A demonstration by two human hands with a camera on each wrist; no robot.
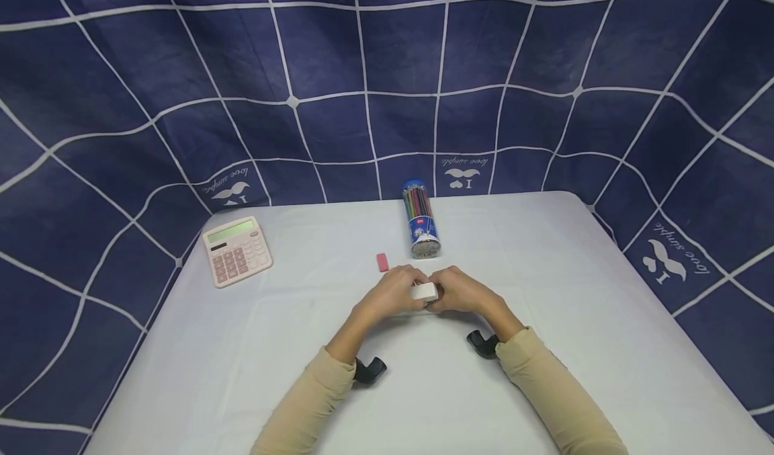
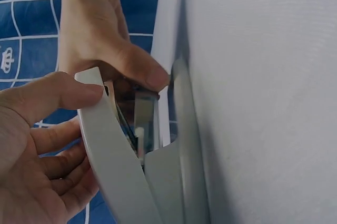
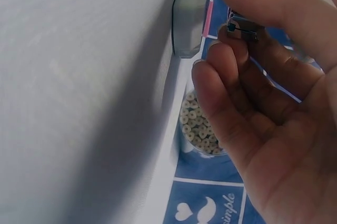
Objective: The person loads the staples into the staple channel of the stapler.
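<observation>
A white stapler (image 1: 425, 292), its top raised from its base, is held between both hands above the white table. My left hand (image 1: 394, 291) pinches the raised top (image 2: 113, 150), with the thumb on its end and the other fingers curled on the outer side. Metal parts (image 2: 145, 110) show inside the stapler. From the far side my right hand (image 1: 462, 290) reaches in; in the right wrist view its thumb and index finger pinch a small metal piece (image 3: 242, 28). Whether that piece is loose or part of the stapler, I cannot tell.
A pink eraser (image 1: 382, 262) lies just beyond the hands. Behind it, a clear tube of coloured pencils (image 1: 420, 220) with a blue lid lies on its side. A pink calculator (image 1: 238, 251) is at the far left. A blue checked cloth (image 1: 399, 58) hangs behind the table (image 1: 272, 367).
</observation>
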